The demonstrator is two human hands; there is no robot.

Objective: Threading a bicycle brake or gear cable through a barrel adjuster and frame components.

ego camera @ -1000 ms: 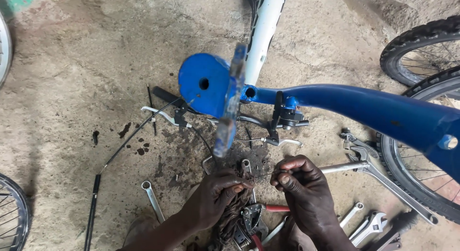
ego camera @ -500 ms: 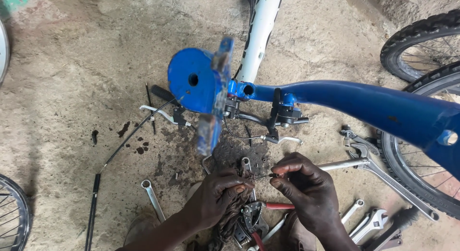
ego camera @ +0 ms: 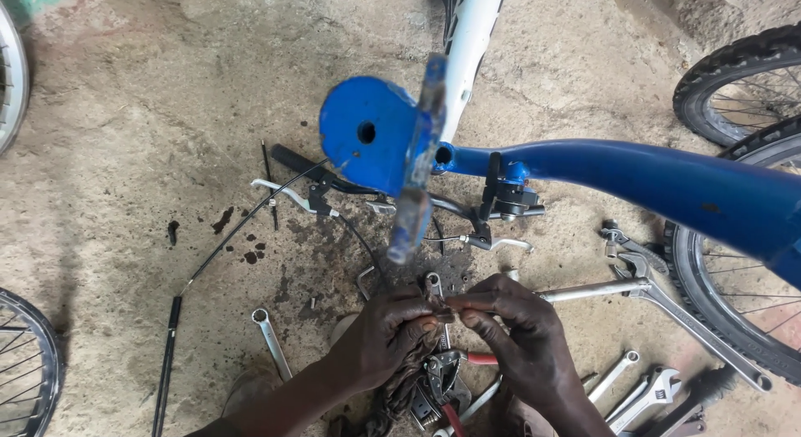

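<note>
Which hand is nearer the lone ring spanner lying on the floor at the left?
Left. The left hand sits just right of the ring spanner; the right hand is farther right, beyond it.

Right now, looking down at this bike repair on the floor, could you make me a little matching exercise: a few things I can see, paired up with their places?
Things:
1. bicycle chain
2. ring spanner
3. blue frame tube
4. spoked wheel

Places:
A. at the lower left edge of the view
B. held between both hands
C. lying on the concrete, left of the left hand
D. stretching across to the right edge

Pairs: 1-B, 2-C, 3-D, 4-A
</note>
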